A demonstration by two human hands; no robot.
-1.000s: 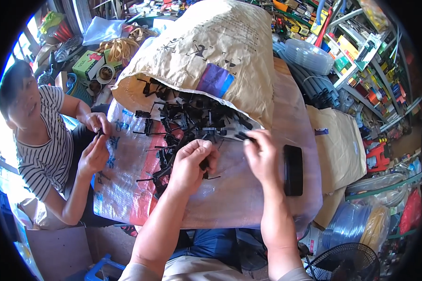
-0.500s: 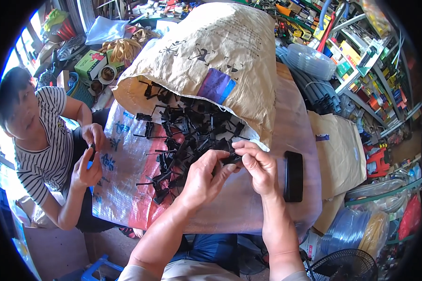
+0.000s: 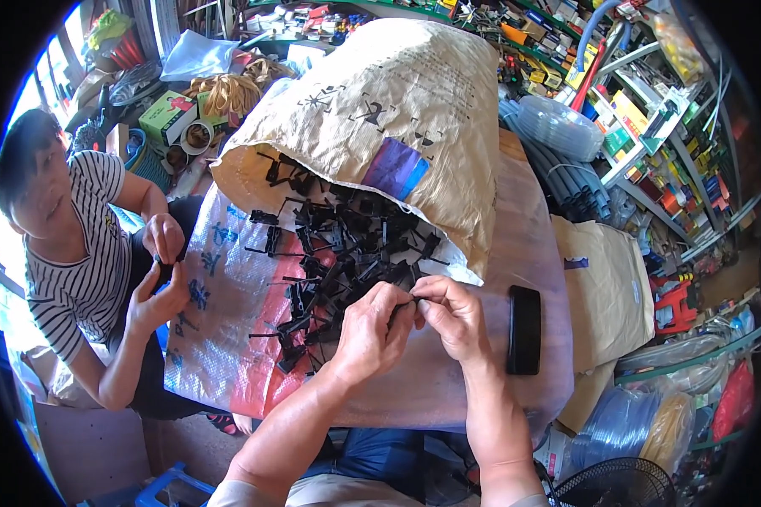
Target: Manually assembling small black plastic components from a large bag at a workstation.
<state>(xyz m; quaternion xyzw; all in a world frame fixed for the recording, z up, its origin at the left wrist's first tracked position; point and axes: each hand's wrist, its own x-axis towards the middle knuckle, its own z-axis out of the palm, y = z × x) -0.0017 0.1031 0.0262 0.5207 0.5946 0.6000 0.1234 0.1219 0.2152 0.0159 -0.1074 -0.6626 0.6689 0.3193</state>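
Note:
My left hand [image 3: 370, 331] is closed round a small black plastic part, mostly hidden by the fingers. Thumb and forefinger of my right hand [image 3: 453, 323] pinch at the same part, and the fingertips of both hands meet there. Just beyond them lies a heap of black plastic parts [image 3: 334, 247] with thin rods sticking out. The heap spills from the mouth of a large tan woven sack [image 3: 448, 101] lying on the table. A co-worker's hands [image 3: 162, 279] at the left hold another small black piece.
A black phone-like slab [image 3: 524, 329] lies right of my right hand on the plastic-covered table [image 3: 380, 410]. The co-worker [image 3: 80, 245] sits at the left edge. Another tan sack [image 3: 604, 296] stands at the right, near coiled tubing [image 3: 617, 422] and crowded shelves.
My right fingers have drawn in against the left fingertips, and the black part shows less between them. The co-worker's hands have shifted slightly lower. The whole view has tilted a little.

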